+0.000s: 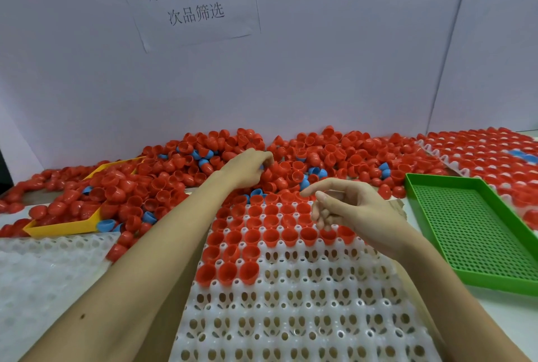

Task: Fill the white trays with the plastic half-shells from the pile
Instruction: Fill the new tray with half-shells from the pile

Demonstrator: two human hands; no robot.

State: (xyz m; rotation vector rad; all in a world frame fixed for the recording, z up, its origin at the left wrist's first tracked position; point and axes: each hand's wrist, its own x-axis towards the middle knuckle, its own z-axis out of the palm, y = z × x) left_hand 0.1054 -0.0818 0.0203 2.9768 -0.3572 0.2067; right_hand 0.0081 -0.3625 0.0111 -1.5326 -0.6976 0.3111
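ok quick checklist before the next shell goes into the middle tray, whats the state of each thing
1. Left hand has a shell: cannot tell; its fingers curl into the pile.
2. Right hand free: ok, fingers relaxed, holding nothing.
3. Empty cells in the middle white tray: ok, only the far rows hold red shells.
4. Seated shells open side up: ok.
5. Blue shells kept out of the tray: ok.
6. Green tray clear of the work: ok, off to the right.
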